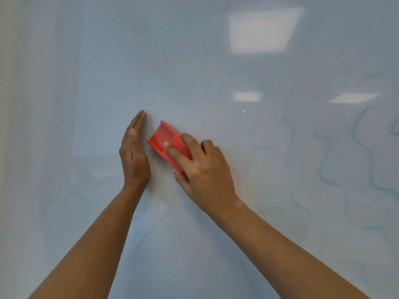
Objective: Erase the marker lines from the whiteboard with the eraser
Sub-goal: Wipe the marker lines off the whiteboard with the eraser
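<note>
right hand (205, 169) round red eraser (170, 143), seemingly against whiteboard (194, 61)

Eraser (170, 145) half hidden under right hand (205, 169), near end covered, pad face unseen. Teal lines (323, 165) cut off at right edge; faded ones too faint to trace. Both forearms cropped at near edge.

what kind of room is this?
Likely an office or classroom. A large glossy whiteboard fills the view, rectangular ceiling light panels reflect in it, and teal marker squiggles remain at right while the right hand holds a red eraser.
</note>
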A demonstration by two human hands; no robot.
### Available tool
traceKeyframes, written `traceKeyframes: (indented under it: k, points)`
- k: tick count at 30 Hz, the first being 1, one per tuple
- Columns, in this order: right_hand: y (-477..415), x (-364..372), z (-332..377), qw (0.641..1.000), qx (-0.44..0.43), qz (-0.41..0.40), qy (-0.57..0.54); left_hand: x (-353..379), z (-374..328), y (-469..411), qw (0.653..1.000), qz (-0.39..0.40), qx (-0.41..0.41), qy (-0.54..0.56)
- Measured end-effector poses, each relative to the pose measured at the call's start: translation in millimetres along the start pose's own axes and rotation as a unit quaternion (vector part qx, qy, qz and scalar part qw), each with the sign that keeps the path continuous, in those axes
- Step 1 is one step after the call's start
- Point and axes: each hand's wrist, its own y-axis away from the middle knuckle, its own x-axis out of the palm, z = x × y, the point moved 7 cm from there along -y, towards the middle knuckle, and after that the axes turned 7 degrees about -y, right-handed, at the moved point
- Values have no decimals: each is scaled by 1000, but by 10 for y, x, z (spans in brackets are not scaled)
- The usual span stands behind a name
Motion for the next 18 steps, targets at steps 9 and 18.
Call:
traceKeyframes:
  k: [9,18]
  points:
    - [-196,-395,-595,983,154,-97,17,14,-14,80,995,72,14,-72]
    - [889,-16,221,986,-129,87,-53,0,-70,120,994,93,-20,-59]
